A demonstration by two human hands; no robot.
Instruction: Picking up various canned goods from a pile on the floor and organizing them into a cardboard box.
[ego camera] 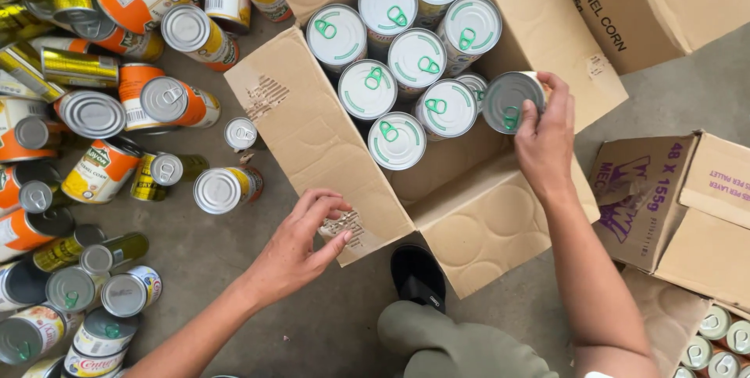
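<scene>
An open cardboard box (469, 222) sits on the concrete floor with several upright tin cans (397, 140) inside, white lids with green pull rings. My right hand (544, 136) grips one more tin can (509, 101), tilted on its side, at the right edge of the cluster in the box. My left hand (301, 241) hovers with spread fingers over the near corner of the box's left flap (312, 132), holding nothing. The closest loose can (226, 188) lies just left of that flap.
Many loose cans, orange-labelled and yellow-green, lie and stand across the floor at left (101, 167). Other cardboard boxes stand at the top right (656, 3) and right (664, 206), with more cans at bottom right (715, 343). My sandalled foot (416, 276) rests below the box.
</scene>
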